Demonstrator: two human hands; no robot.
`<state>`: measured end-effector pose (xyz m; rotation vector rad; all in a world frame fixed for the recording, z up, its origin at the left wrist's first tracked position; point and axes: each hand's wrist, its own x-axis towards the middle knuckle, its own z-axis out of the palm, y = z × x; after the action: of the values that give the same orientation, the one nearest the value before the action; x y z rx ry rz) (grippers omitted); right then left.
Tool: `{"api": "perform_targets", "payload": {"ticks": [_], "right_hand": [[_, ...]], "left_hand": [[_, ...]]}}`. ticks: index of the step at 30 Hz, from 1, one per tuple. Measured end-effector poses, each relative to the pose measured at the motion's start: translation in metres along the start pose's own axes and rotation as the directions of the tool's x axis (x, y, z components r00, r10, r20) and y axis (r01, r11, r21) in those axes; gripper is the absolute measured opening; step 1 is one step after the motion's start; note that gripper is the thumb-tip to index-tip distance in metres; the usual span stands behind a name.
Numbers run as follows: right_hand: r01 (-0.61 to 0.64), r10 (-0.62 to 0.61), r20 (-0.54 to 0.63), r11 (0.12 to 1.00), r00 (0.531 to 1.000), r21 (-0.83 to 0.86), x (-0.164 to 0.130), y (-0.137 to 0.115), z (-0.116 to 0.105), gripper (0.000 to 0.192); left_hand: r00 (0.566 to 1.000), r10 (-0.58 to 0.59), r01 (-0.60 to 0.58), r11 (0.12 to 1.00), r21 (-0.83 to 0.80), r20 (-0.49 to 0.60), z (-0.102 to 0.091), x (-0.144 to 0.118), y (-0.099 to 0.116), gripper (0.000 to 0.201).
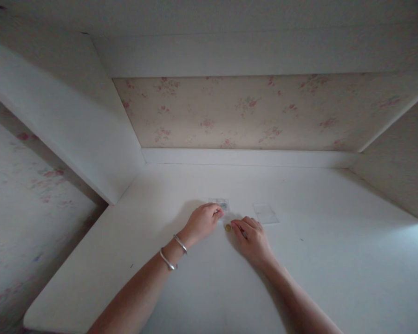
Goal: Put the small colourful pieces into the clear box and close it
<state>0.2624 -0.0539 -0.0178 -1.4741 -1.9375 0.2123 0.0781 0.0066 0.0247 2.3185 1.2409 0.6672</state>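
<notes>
Floral wallpaper point(45, 185), pale with pink sprays: far left of the hands. White upright panel point(80, 120): left of and beyond the hands, at the counter's edge. Counter point(195, 297), white: under both hands, extending to either side. Two silver-toned bangles point(180, 243): around the left wrist, apart from each other. Left hand point(201, 225): bent at the wrist, thumb and fingertips drawn together; cannot tell whether anything is gripped. Clear flat packet point(224, 202), contents too small to identify: on the counter, just beyond the left fingertips, partly covered by that hand. Round piece point(228, 227), small, gold-coloured: between the two hands, just beside the right fingertips; contact cannot be told. Right hand point(254, 239): fingers curled, thumb and forefinger close together; grip cannot be told. Clear rectangular sheet or case point(266, 213): lying flat, just beyond the right hand and slightly right. Dark fleck point(301, 240): on the counter, right of the right hand.
</notes>
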Motion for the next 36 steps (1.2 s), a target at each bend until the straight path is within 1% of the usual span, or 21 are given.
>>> {"api": "perform_targets", "payload": {"ticks": [2,4,5,7,9,11,14,16,18,19,22,24,27,30,32,36], "right_hand": [[0.03,-0.03,-0.011,0.999,0.999,-0.013,0.001,-0.001,0.001,0.024],[0.047,-0.047,-0.03,0.999,0.998,-0.011,0.001,-0.002,0.002,0.024],[0.05,-0.05,-0.04,0.999,0.998,-0.01,0.001,-0.002,0.001,0.024],[0.05,-0.05,-0.059,0.999,0.997,-0.004,0.0,-0.002,0.001,0.024],[0.046,-0.045,-0.068,0.999,0.997,0.007,-0.001,-0.002,0.0,0.024],[0.045,-0.044,-0.062,0.999,0.997,0.02,-0.001,-0.001,-0.001,0.024],[0.044,-0.042,-0.056,0.999,0.998,0.033,0.001,-0.001,-0.002,0.024],[0.028,-0.025,-0.071,0.999,0.997,0.046,0.003,-0.001,-0.004,0.024],[-0.004,0.011,-0.092,0.997,0.996,0.073,0.004,0.0,-0.004,0.025],[-0.023,0.033,-0.103,0.995,0.994,0.093,0.005,0.0,-0.004,0.026],[-0.077,0.099,-0.136,0.984,0.986,0.164,0.005,0.001,-0.004,0.028],[-0.102,0.132,-0.144,0.975,0.981,0.199,0.005,0.001,-0.003,0.029],[-0.123,0.155,-0.134,0.968,0.979,0.217,0.005,0.001,-0.003,0.029],[-0.134,0.162,-0.122,0.968,0.979,0.213,0.005,0.001,-0.003,0.028],[-0.135,0.161,-0.114,0.969,0.98,0.208,0.005,0.001,-0.003,0.028],[-0.124,0.141,-0.086,0.976,0.986,0.18,0.004,0.001,-0.003,0.028]], "left_hand": [[1.0,0.004,-0.003,0.999,0.051,-0.011,0.004,0.018,0.004,0.022],[1.0,-0.027,0.028,0.995,0.101,-0.011,0.009,0.035,0.005,0.021],[0.999,-0.044,0.043,0.992,0.12,0.006,0.011,0.042,0.003,0.021],[0.996,-0.071,0.064,0.988,0.143,0.045,0.014,0.05,-0.001,0.021],[0.996,-0.076,0.068,0.985,0.157,0.051,0.015,0.052,-0.003,0.023],[0.998,-0.059,0.056,0.985,0.166,0.016,0.011,0.048,-0.004,0.027],[0.999,-0.015,0.021,0.987,0.158,-0.041,0.002,0.033,0.0,0.031],[0.999,0.011,-0.006,0.991,0.13,-0.038,-0.003,0.019,0.004,0.032],[1.0,0.029,-0.03,0.996,0.083,0.009,-0.004,0.005,0.007,0.031],[0.998,0.035,-0.037,0.998,0.052,0.05,-0.002,-0.001,0.008,0.03],[0.986,0.026,-0.022,0.999,-0.025,0.164,0.007,-0.018,0.009,0.027],[0.985,0.01,-0.005,0.999,-0.032,0.174,0.014,-0.025,0.008,0.024],[0.991,0.002,-0.002,1.0,0.002,0.131,0.022,-0.03,0.009,0.021],[0.995,-0.006,0.002,0.999,0.042,0.103,0.026,-0.03,0.011,0.019],[0.995,-0.012,0.006,0.998,0.064,0.095,0.027,-0.03,0.013,0.019],[0.994,0.013,-0.026,0.992,0.121,0.105,0.028,-0.031,0.015,0.022]]}}
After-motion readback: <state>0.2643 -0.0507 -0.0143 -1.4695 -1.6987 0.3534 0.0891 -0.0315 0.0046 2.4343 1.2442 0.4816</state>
